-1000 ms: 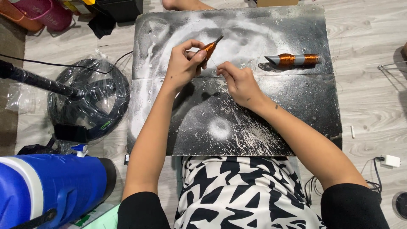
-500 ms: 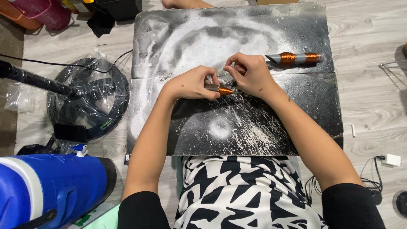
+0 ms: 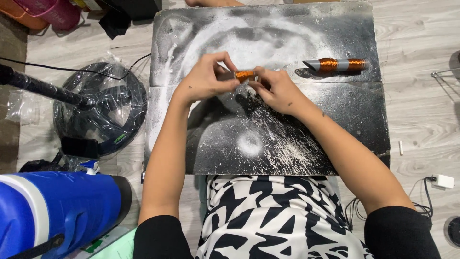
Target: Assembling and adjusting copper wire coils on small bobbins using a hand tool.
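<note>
Both my hands meet over the middle of a black board (image 3: 335,120) smeared with white powder. My left hand (image 3: 206,79) pinches one end of a small spool wound with orange copper wire (image 3: 244,75). My right hand (image 3: 278,91) grips the other end of the same spool, fingers curled. A second, longer grey spool with two bands of copper wire (image 3: 338,65) lies on the board to the right, apart from both hands.
A round fan base wrapped in clear plastic (image 3: 103,112) with a black pole (image 3: 40,88) stands left of the board. A large blue cylinder (image 3: 52,211) lies at lower left. A white plug and cable (image 3: 443,181) sit on the wooden floor at right.
My left hand brought the small spool down from the board's upper part, and my right hand came up to take its other end. Both hands then lifted slightly together.
</note>
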